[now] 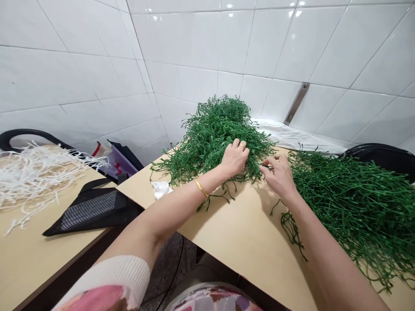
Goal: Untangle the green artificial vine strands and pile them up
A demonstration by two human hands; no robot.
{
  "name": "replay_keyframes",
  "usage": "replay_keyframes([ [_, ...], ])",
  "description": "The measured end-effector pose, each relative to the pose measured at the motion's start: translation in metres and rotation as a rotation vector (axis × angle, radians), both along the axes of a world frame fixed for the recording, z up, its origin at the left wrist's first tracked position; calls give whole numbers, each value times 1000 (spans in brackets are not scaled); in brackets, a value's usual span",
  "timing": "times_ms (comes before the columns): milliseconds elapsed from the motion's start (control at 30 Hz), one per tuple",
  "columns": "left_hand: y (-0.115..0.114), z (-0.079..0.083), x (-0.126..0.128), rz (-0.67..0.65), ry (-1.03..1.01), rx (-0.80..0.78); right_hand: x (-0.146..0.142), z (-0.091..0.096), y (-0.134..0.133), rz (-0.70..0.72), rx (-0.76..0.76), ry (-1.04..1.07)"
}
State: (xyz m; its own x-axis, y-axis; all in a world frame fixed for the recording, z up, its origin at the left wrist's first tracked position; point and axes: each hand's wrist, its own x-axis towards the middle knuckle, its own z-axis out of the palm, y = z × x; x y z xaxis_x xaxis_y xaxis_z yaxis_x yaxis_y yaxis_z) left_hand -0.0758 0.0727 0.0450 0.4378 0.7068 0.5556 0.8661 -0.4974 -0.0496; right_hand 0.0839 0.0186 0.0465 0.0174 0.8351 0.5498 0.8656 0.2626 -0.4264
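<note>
A tall heap of thin green strings with small knots at their ends [217,125] lies on the table near the wall corner. My left hand [235,157], with a ring and a gold bangle, is closed over strings at the heap's front right; its fingertips are partly hidden among them. Just to its right, my right hand [277,172] has thumb and fingers pinched at the heap's edge on a green string. A second, looser pile of the same green strings [356,203] spreads to the right, beside my right forearm.
White strings [39,172] are piled on a separate table [29,259] at left, beside a black mesh bag [87,211]. A purple bag [123,160] stands behind. A crumpled white tissue [161,189] lies left of the heap. A black bag [382,155] and white cloth [292,136] sit along the wall.
</note>
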Motion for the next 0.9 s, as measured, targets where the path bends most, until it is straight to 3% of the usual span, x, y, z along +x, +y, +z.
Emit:
replay_keyframes([
  [100, 19, -7, -3, 37, 195, 62, 3, 16, 1, -22, 20, 144],
  [233, 43, -15, -8, 216, 232, -91, 5, 45, -13, 110, -147, 478],
  [333, 58, -18, -7, 287, 218, -185, 4, 55, -34, 168, -196, 448],
  [433, 71, -20, -8, 306, 209, -237, 5, 46, -53, 167, -269, 426],
  [567, 79, -17, -10, 295, 254, -264, 10, 15, -63, 82, -314, 324],
  [667, 69, -9, -13, 248, 272, -266, 13, -4, -58, 74, -330, 263],
  [900, 6, 19, -21, 5, 198, -86, 22, -19, -44, 27, -277, 168],
])
